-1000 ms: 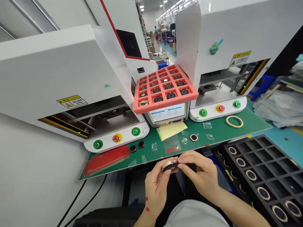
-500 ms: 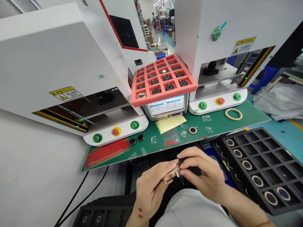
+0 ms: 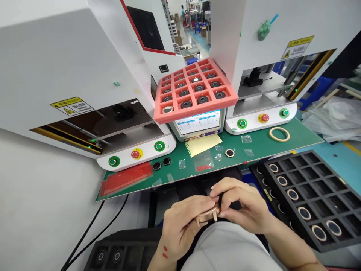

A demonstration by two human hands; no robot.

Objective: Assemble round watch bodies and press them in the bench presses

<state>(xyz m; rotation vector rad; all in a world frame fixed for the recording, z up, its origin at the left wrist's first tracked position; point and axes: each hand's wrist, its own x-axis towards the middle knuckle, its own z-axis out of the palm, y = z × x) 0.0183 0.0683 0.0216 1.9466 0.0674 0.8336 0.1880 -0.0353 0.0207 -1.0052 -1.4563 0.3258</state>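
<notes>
In my left hand [image 3: 184, 222] is a rose-gold watch case [image 3: 208, 215], gripped between thumb and fingers and held on edge with its lugs pointing down. My right hand [image 3: 244, 205] is closed at the case's right side, its thumb and fingertips touching the rim. Whether those fingertips also pinch some small part is hidden. Both hands are above my lap, in front of the green bench [image 3: 180, 180]. On that bench lie a rose-gold watch case with a dark face [image 3: 229, 153] and two dark watch cases [image 3: 161, 163].
A pink foam tray [image 3: 197, 108] of watch parts rests on the monitor [image 3: 197, 126] between two white presses. Black trays [image 3: 316, 188] with gold-rimmed watches stand at right; another black tray [image 3: 135, 259] is lower left. Red sticker sheets [image 3: 125, 180] and a tape roll [image 3: 279, 134] lie on the bench.
The watch case has shifted slightly right and down and turned, so more of its side shows. My right hand stays against it. The camera view has moved slightly.
</notes>
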